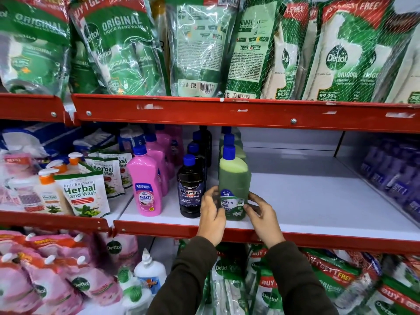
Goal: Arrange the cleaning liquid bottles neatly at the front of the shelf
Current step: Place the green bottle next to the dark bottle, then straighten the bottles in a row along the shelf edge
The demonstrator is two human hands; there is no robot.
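At six o'clock on white shelf (295, 208), hands, left (211, 214) and right (263, 214), pinching green plastic floor-cleaner bottle (234, 185) by its base; could knock dark bottle (191, 189) at nine o'clock if nudged sideways.

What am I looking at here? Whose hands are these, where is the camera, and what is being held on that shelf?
There is no machine here: a person wears a wide-angle camera on the head, so you see forward and down onto their own two hands at a shop shelf. The left hand and the right hand hold a green floor cleaner bottle from both sides, near the front edge of the white shelf. Beside it stand a dark Bactin bottle and a pink Shakti bottle, each with more of its kind lined up behind. To the right, the shelf board is bare. Green Dettol handwash pouches fill the shelf above, and herbal hand wash pouches sit at the left.
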